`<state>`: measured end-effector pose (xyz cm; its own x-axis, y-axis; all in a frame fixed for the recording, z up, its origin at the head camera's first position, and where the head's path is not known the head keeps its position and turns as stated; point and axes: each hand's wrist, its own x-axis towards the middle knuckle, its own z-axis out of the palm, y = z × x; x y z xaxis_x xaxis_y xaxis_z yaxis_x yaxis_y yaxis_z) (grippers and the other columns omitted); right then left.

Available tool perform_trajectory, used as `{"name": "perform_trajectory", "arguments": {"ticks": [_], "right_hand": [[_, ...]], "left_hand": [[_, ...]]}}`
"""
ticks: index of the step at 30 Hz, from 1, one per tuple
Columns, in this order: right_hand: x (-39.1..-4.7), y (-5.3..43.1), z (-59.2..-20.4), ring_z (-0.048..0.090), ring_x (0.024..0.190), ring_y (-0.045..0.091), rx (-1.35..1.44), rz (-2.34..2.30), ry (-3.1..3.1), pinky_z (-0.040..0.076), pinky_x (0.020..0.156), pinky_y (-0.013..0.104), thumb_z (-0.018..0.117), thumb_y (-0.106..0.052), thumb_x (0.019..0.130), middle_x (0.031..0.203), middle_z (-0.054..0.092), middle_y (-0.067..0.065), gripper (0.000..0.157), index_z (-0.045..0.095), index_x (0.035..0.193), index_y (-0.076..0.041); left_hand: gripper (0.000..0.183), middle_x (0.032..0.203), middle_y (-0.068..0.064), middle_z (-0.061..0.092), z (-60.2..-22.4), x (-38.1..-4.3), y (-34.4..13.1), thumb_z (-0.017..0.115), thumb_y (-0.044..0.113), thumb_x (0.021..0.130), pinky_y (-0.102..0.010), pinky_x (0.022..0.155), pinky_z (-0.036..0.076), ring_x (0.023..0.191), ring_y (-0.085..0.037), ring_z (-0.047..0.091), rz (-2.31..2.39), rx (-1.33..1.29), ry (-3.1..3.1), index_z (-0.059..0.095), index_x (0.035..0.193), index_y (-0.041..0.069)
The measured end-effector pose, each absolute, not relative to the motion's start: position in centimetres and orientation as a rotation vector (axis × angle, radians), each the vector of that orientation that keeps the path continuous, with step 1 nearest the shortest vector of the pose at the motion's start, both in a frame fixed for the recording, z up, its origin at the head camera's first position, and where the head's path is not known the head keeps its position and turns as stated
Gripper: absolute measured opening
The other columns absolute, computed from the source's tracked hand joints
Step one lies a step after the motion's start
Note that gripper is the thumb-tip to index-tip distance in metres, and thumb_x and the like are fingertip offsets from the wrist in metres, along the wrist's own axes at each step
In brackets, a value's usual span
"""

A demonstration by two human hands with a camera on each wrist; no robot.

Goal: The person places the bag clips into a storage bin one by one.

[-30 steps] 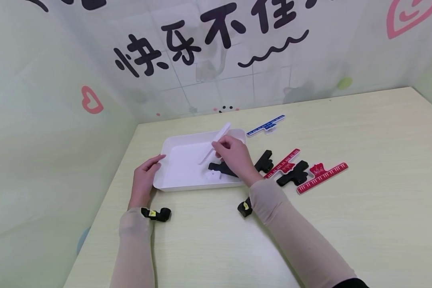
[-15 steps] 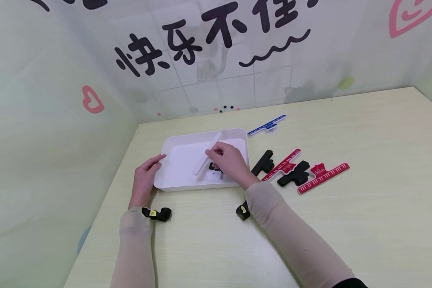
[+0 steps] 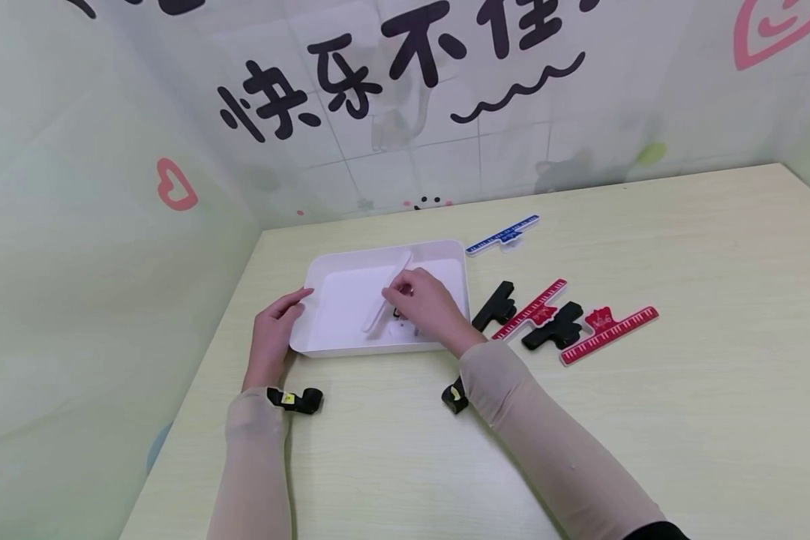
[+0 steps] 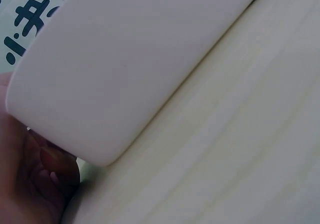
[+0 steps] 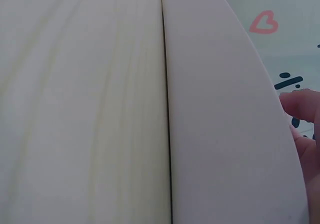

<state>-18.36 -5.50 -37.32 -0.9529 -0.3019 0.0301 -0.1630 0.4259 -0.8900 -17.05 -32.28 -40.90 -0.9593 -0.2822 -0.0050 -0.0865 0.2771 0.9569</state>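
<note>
Reading off the head feed. The right hand point(image 3: 424, 298) has a narrow pinch on the white clip point(image 3: 376, 314), over the right half of the white tray point(image 3: 340, 300). The clip's bar sits just left of the knuckles as I see it. Its long axis runs diagonally, near-left end to far-right end, so it's skewed to the tray's long side. I'd judge that skew is what matters here. I can't tell if the near end touches the tray floor. A dark piece point(image 3: 397, 313) shows under the right hand, mostly hidden.

The left hand point(image 3: 274, 326) grips the tray's left end, fingers at the rim, well apart from the clip. The right is clearly the nearer hand. The right wrist cam gives me mostly tray wall plus some fingers, no use for checking the pinch.

The nearest black clip point(image 3: 495, 306) lies just outside the tray's right end, beside a red clip point(image 3: 529, 309).
</note>
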Motion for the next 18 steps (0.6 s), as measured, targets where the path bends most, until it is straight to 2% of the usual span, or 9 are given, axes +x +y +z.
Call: {"name": "perform_trajectory", "arguments": {"ticks": [10, 18], "right_hand": [[-18.5, -5.5, -38.2, 0.051, 0.076, 0.011, -0.569, -1.465, 2.537, 0.045, 0.062, 0.025, 0.056, -0.021, 0.087, 0.091, 0.052, -0.004, 0.01, 0.062, 0.096, -0.02], [-18.9, -5.6, -38.6, 0.05, 0.08, 0.011, -0.646, -1.37, 2.569, 0.043, 0.067, 0.024, 0.057, -0.019, 0.087, 0.088, 0.055, -0.005, 0.013, 0.063, 0.098, -0.017]], "left_hand": [[0.025, 0.126, 0.011, 0.05, -41.4, -16.9, -32.2, 0.055, 0.026, 0.089, -0.03, 0.095, 0.036, 0.118, -0.006, 0.039, -1.757, 0.336, -2.358, 0.064, 0.112, 0.025], [0.026, 0.127, 0.011, 0.049, -41.4, -16.8, -32.0, 0.053, 0.025, 0.089, -0.031, 0.094, 0.037, 0.118, -0.007, 0.039, -1.771, 0.33, -2.356, 0.063, 0.113, 0.025]]}}
